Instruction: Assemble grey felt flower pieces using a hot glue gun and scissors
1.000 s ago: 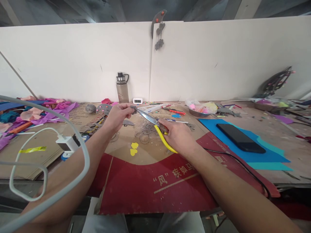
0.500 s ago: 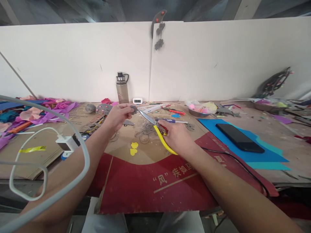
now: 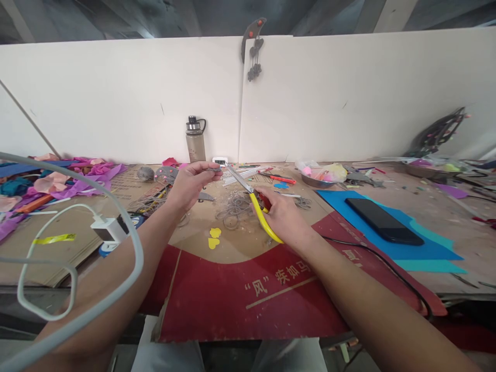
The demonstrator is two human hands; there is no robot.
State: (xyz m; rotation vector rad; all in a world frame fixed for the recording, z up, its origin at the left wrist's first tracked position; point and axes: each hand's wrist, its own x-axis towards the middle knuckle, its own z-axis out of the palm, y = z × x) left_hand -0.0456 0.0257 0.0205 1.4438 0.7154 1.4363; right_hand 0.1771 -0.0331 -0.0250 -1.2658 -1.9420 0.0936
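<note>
My left hand (image 3: 196,183) is closed in a pinch on a small grey piece (image 3: 216,170), mostly hidden by the fingers; it looks like felt. Yellow-handled scissors (image 3: 260,217) are gripped in my right hand (image 3: 281,212), their blades pointing up and left with the tips close to the grey piece. Below the blades lies a tangle of grey string (image 3: 234,206) on the cardboard. Nearer to me are yellow paper cutouts (image 3: 214,238), one of them heart-shaped.
A bottle (image 3: 196,142) and a small digital clock (image 3: 220,161) stand by the white partition. At right, a black phone (image 3: 383,221) lies on blue sheets (image 3: 422,248). A metal bowl (image 3: 318,181) sits behind. A white cable (image 3: 135,248) loops across the left foreground.
The scissors have turned slightly, their tips now higher beside the grey piece. My left fingers have shifted, covering more of the piece. A blue-handled tool near my right hand is no longer visible.
</note>
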